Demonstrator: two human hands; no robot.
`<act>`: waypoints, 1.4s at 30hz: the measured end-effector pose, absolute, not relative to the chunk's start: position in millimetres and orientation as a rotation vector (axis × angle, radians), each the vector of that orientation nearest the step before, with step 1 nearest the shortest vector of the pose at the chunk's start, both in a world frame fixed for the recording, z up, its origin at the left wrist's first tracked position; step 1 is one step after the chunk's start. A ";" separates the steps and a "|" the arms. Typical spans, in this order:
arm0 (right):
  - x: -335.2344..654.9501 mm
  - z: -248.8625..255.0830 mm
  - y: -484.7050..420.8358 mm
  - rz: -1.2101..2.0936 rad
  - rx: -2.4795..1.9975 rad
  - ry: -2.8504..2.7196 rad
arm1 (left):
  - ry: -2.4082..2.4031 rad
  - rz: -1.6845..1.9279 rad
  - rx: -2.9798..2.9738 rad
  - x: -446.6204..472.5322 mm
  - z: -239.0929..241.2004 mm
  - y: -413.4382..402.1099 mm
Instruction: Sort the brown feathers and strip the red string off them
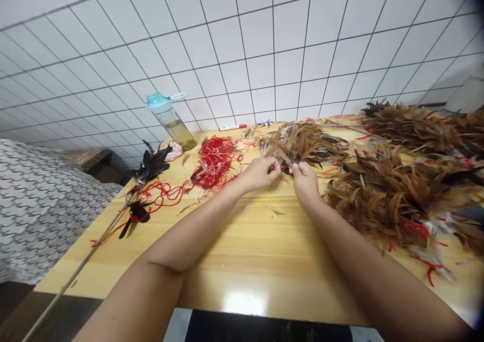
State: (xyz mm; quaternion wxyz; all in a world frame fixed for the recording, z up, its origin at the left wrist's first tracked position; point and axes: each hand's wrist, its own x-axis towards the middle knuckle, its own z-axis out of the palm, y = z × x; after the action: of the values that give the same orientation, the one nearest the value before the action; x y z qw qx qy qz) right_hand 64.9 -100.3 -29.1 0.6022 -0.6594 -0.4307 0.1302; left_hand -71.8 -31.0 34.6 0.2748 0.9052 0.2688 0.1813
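My left hand and my right hand meet at the middle of the wooden table. Both are closed in a pinch on the quill ends of a bunch of brown feathers that fans out away from me. A tangle of red string lies just left of my left hand. A thin stick with black feathers bound to it by red string lies along the table's left edge.
Large heaps of brown feathers tied with red string cover the right side. A clear bottle with a teal lid stands at the back left by the tiled wall. A red pen lies at the wall. A patterned cloth is left of the table.
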 end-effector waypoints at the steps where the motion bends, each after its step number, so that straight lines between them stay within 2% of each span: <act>1: 64.2 -29.0 -100.4 0.297 -1.537 -0.996 | 0.709 0.488 2.442 -68.9 32.1 -34.8; 19: 65.1 -24.6 -100.9 0.281 -1.560 -1.534 | 0.768 0.512 2.496 -76.4 18.8 -32.6; 31: 81.9 -26.9 -100.0 0.183 -1.678 -1.221 | 0.792 0.493 2.318 -78.1 16.2 -32.1; 37: 91.6 -29.4 -100.3 0.129 -1.740 -1.119 | 0.724 0.447 2.494 -81.1 22.3 -31.5; 42: 89.9 -23.2 -102.7 0.082 -1.799 -1.071 | 0.614 0.261 2.583 -84.5 22.7 -30.4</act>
State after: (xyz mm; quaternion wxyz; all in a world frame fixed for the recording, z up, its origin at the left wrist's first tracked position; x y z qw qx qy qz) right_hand 89.9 -102.7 -23.2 0.4994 -0.7439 -0.4428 0.0339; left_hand -84.5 -30.4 22.7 0.2346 0.9412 0.2237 0.0949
